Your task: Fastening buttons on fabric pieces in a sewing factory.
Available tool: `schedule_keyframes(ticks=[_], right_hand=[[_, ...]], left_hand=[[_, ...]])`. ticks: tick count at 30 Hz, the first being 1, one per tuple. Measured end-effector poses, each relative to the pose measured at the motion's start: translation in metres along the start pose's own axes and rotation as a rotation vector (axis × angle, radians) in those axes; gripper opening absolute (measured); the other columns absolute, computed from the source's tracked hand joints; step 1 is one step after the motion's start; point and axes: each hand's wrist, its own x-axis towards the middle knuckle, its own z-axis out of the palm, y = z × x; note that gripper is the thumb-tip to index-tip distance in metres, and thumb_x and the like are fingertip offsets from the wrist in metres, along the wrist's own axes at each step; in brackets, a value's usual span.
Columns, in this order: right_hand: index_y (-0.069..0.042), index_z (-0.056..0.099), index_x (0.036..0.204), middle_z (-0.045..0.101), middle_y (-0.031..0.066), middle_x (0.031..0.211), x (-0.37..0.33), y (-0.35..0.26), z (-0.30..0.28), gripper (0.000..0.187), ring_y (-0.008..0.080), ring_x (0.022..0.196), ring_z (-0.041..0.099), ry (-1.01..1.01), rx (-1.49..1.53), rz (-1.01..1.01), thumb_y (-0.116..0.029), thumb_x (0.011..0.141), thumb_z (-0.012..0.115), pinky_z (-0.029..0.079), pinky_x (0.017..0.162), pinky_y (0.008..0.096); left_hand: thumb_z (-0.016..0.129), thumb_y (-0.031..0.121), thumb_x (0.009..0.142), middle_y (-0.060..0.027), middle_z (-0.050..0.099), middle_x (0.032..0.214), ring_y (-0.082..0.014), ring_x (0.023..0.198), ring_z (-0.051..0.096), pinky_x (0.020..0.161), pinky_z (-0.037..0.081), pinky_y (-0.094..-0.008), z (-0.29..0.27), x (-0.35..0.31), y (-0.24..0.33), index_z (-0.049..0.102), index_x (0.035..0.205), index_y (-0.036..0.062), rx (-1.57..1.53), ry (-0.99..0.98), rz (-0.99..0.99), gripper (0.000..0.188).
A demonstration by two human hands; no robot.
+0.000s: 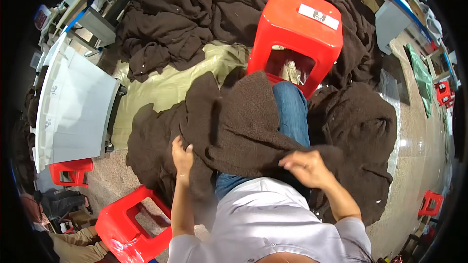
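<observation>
A large dark brown fleecy cloth (248, 117) lies in folds across my lap and spreads to both sides over my jeans. My left hand (182, 157) rests at the cloth's left part, thumb and fingers apart, with no fold visibly gripped. Over the cloth near my right thigh is my right hand (307, 168). Its fingers are loosely bent and slightly apart, and nothing shows between them. Another bunched part of brown cloth (360, 122) lies by my right leg. One blue-jeaned leg (291, 109) shows between the folds.
A red plastic stool (297, 31) stands just ahead, with heaped brown cloth (175, 19) behind it. Yellowish sheeting (156, 95) covers the floor. At left are a white panel-like container (78, 107) and another red stool (131, 224), near a person's trousered leg (78, 246).
</observation>
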Motion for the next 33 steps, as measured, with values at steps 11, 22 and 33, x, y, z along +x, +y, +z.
schedule_keyframes(ticks=[11, 22, 33], right_hand=[[-0.002, 0.065, 0.108, 0.067, 0.0170, 0.103, 0.010, 0.058, -0.005, 0.060, 0.0344, 0.095, 0.065, -0.169, -0.501, 0.218, -0.044, 0.068, 0.081, 0.052, 0.080, 0.0411], [0.000, 0.068, 0.097, 0.070, 0.0178, 0.094, 0.009, 0.037, -0.016, 0.041, 0.0343, 0.088, 0.068, -0.063, -0.353, 0.269, -0.029, 0.072, 0.081, 0.052, 0.077, 0.0392], [0.000, 0.060, 0.086, 0.059, 0.0033, 0.079, -0.005, 0.002, -0.072, 0.010, 0.0088, 0.075, 0.052, 0.687, -0.210, 0.027, 0.001, 0.078, 0.066, 0.042, 0.069, 0.0227]], left_hand=[[0.082, 0.031, 0.073, -0.0138, 0.050, 0.125, -0.0343, 0.114, 0.053, 0.095, 0.045, -0.0399, 0.002, -0.013, 0.178, 0.050, 0.125, 0.0048, 0.153, -0.671, 0.299, 0.066], [0.076, 0.035, 0.080, -0.0056, 0.041, 0.058, -0.0225, 0.061, 0.043, 0.070, 0.043, -0.0355, -0.010, -0.051, 0.174, 0.051, 0.124, 0.0061, 0.012, -0.723, 0.207, 0.058], [0.072, 0.000, 0.069, -0.0129, 0.063, 0.089, -0.0301, 0.079, 0.063, 0.069, 0.049, -0.0319, -0.050, -0.036, 0.189, 0.064, 0.093, -0.0009, 0.062, -0.571, 0.497, 0.026]])
